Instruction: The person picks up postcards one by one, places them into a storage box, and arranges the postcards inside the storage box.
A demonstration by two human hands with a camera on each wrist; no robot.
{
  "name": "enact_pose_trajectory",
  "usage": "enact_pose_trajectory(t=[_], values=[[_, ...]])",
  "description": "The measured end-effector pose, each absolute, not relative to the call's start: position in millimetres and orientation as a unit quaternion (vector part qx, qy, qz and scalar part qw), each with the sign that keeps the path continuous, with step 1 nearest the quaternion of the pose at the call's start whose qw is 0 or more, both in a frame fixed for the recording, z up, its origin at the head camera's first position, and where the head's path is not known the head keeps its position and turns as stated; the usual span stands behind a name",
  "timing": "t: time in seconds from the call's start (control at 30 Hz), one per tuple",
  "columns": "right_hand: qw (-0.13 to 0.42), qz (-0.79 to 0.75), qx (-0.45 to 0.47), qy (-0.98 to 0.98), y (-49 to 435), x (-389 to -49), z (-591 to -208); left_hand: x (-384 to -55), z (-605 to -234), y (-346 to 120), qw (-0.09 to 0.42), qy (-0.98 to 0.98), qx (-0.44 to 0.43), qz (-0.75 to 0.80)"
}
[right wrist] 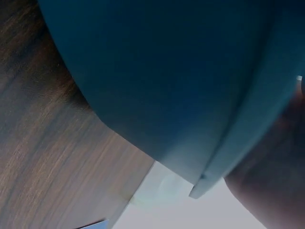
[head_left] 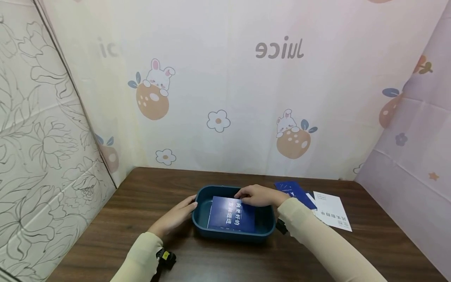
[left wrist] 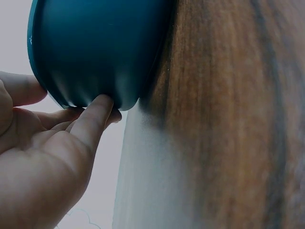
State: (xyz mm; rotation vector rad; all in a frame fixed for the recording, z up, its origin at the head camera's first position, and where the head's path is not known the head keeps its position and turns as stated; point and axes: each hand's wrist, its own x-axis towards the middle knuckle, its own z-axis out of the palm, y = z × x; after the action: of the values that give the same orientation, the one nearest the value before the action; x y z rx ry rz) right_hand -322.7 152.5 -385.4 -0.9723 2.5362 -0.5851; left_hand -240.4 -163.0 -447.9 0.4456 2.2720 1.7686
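Observation:
A dark teal plastic basin (head_left: 232, 235) with a raised rim stands on the table. Inside it is a blue card (head_left: 222, 213) with white printed characters, a pale edge showing along its left side. My left hand (head_left: 177, 215) holds the basin at its left end; in the left wrist view the fingers (left wrist: 95, 117) press the outer wall and the thumb is at the rim. Reaching over the basin's right rim, my right hand (head_left: 258, 196) pinches the card by its upper right corner. The right wrist view shows mostly the basin's outer wall (right wrist: 143, 86), with the fingertips hidden.
Right of the basin lie another blue card (head_left: 294, 192) and a white printed card (head_left: 332, 211), partly overlapping, behind my right forearm. The brown wood-grain table (head_left: 148, 192) ends at a patterned curtain (head_left: 225, 98) at the back. More curtain hangs on both sides.

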Motion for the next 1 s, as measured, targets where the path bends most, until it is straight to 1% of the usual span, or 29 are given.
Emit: enact_pose_trajectory(t=[0.33,0.77,1.0], values=[[0.181,-0.202,-0.317,0.909,156,-319,-384,-241,-449,-162,0.113,0.772,0.148,0.608],[0.135,-0.238,-0.342,0.899,177,-316,-373,-240,-448,-163,0.118,0.771,0.149,0.607],[0.107,-0.249,-0.345,0.899,197,-316,-370,-240,-448,-164,0.119,0.772,0.154,0.605]])
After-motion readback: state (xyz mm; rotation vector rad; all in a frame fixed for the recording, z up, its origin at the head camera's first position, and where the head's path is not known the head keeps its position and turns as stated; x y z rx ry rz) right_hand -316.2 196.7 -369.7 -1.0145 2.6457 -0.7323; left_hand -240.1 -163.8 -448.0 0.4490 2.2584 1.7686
